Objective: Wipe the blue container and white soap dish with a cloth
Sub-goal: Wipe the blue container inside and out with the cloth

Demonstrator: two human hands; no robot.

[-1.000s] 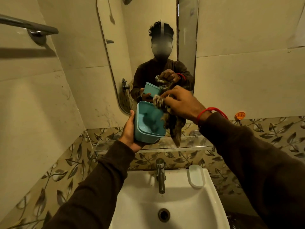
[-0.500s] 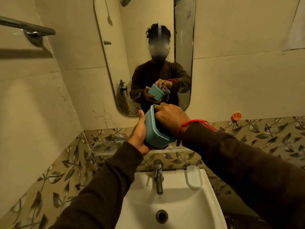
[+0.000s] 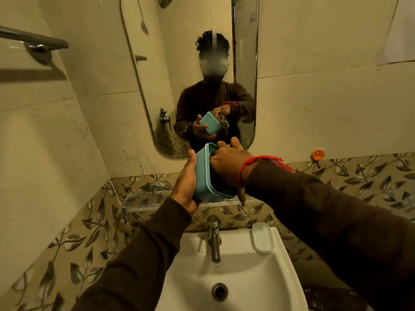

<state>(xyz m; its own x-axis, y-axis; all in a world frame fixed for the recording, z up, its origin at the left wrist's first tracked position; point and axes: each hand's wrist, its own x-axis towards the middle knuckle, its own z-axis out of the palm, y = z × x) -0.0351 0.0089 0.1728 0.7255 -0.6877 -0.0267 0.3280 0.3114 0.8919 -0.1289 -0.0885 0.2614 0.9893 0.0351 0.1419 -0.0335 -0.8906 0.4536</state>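
Since a moment ago, right hand [image 3: 226, 163] has pushed deeper into the blue plastic rectangular container [image 3: 203, 173], clutching the mottled cloth [image 3: 242, 194]; left hand [image 3: 186, 185] grips its side. Nearer the right hand, the white oval soap dish [image 3: 262, 240] lies lengthwise on the basin's [image 3: 280, 277] back-right corner.

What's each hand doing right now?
Left hand: closed around the blue container, holding it up.
Right hand: reaching inside the container; a bit of cloth hangs below the wrist, grip hidden.

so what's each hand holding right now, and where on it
Left hand grips the blue plastic container by its outer side wall. Right hand reaches inside it; the cloth it would hold is hidden.
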